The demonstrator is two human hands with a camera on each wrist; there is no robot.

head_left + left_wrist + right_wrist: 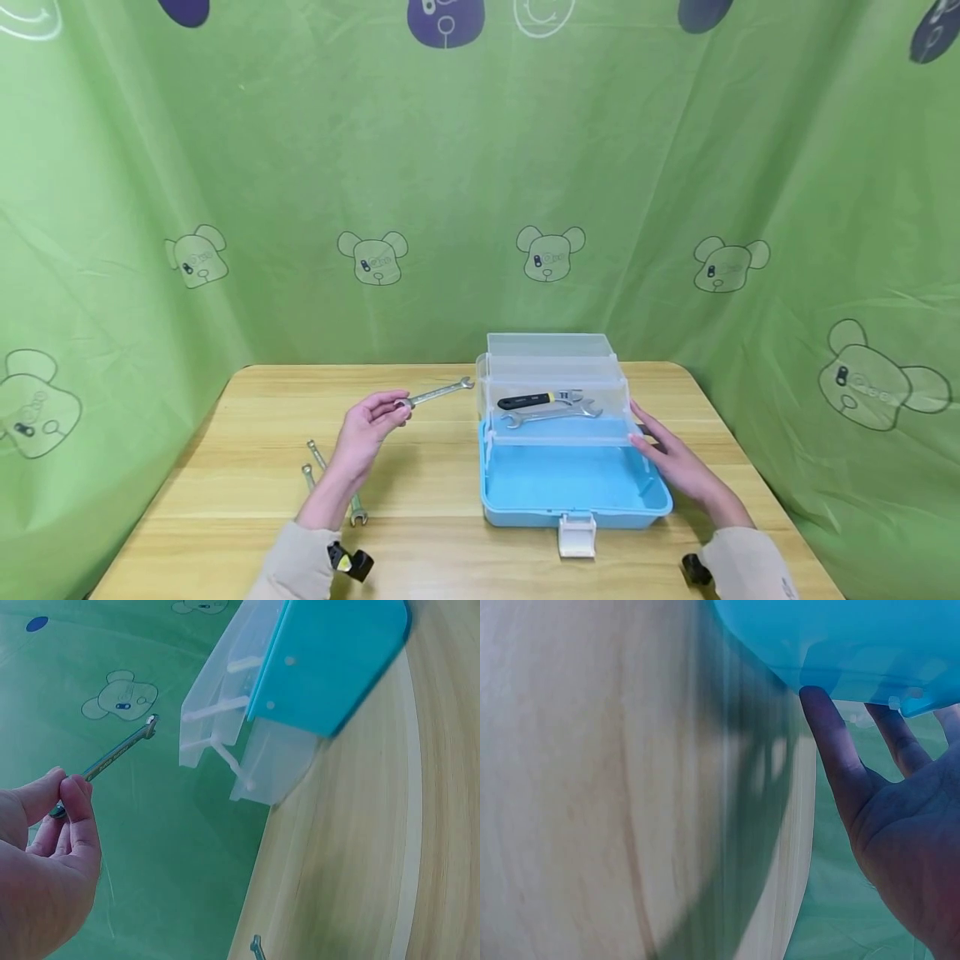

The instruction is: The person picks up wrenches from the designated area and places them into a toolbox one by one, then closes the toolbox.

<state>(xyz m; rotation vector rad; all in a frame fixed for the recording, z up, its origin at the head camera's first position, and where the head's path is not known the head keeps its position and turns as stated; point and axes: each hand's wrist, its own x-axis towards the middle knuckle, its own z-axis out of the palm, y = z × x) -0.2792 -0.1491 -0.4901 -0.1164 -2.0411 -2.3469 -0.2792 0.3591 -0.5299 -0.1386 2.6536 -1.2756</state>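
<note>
My left hand [369,429] pinches one end of a silver wrench [442,392] between thumb and fingers, above the table left of the toolbox. In the left wrist view the wrench [116,757] slants up, its free end pointing towards the toolbox. The toolbox [570,518] has a blue base and clear trays raised on hinged arms. On a tray lie an adjustable wrench [523,402] with a black handle and a silver open-end wrench [551,413]. My right hand [678,467], fingers extended, rests against the toolbox's right side; in the right wrist view its fingertips [817,701] meet the blue wall.
More wrenches [358,512] lie on the wooden table [427,542], partly hidden by the left forearm. A white latch [577,537] hangs down at the toolbox's front. Green curtain [450,175] with bear drawings surrounds the table's back and sides.
</note>
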